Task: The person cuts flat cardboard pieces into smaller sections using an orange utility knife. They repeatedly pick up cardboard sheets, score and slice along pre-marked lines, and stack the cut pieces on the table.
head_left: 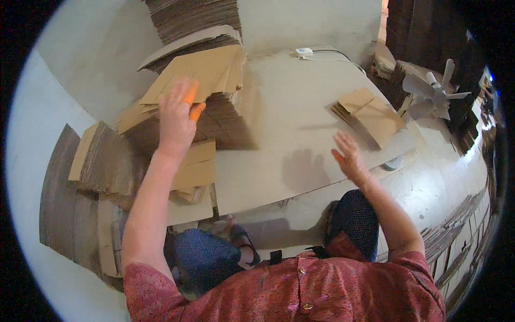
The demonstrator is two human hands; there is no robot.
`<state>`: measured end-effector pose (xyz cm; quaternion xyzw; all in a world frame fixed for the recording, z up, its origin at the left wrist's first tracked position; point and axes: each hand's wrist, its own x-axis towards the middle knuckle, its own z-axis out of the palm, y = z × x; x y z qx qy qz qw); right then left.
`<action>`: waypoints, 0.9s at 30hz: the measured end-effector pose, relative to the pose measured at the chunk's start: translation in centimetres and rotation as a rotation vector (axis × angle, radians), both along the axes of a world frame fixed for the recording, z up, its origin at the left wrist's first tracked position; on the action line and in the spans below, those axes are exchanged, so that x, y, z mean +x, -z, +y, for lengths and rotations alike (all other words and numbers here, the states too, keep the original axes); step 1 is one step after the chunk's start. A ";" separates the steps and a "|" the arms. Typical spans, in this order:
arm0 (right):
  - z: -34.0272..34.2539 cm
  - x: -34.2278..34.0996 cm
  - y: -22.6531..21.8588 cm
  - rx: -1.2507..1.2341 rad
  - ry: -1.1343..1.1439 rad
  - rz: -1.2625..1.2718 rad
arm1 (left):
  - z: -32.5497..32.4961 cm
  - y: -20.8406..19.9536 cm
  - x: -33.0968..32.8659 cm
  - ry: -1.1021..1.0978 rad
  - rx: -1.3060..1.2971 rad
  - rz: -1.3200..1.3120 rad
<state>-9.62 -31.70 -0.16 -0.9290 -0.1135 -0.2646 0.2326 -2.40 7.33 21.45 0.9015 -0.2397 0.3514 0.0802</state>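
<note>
My left hand (178,115) is at the near edge of a tall stack of brown cardboard sheets (206,70), fingers stretched out. Orange covers wrap two of its digits. It overlaps the top sheets, but I cannot tell whether it touches them. My right hand (350,156) is raised over the pale work surface (257,180), fingers apart and nothing in it, casting a shadow to its left. A spot of orange shows on its thumb. Just beyond it lies a small pile of cut cardboard pieces (370,115), partly overlapping one another.
More cardboard stacks (102,158) stand at the left, with another (196,21) against the back wall. A small fan (437,94) with pale blades is at the right. A white device (304,52) with a cable lies at the back. A grey roll (392,163) rests near the right edge.
</note>
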 end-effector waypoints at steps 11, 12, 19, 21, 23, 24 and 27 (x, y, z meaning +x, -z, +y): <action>12.7 -5.8 -11.0 0.768 -0.443 0.229 | 1.9 -1.7 1.0 0.244 -0.218 0.158; 13.2 -6.1 -12.0 0.768 -0.463 0.270 | 2.1 -3.5 0.5 0.207 -0.274 0.282; 14.7 -7.1 -14.9 1.478 -0.707 0.488 | -0.1 -1.4 -5.3 0.614 -0.286 0.037; 14.2 -7.6 -14.9 1.700 -0.797 0.504 | -1.5 2.7 -9.5 0.778 -0.093 0.141; 14.6 -8.6 -15.0 1.636 -0.494 0.432 | -2.0 6.7 -13.1 0.806 0.014 0.141; 14.4 -9.1 -14.4 1.518 -0.406 0.374 | -1.3 8.4 -14.2 0.716 -0.034 0.193; 12.8 -11.8 -12.1 1.122 -0.176 0.207 | 1.7 13.5 -14.6 0.437 -0.126 0.248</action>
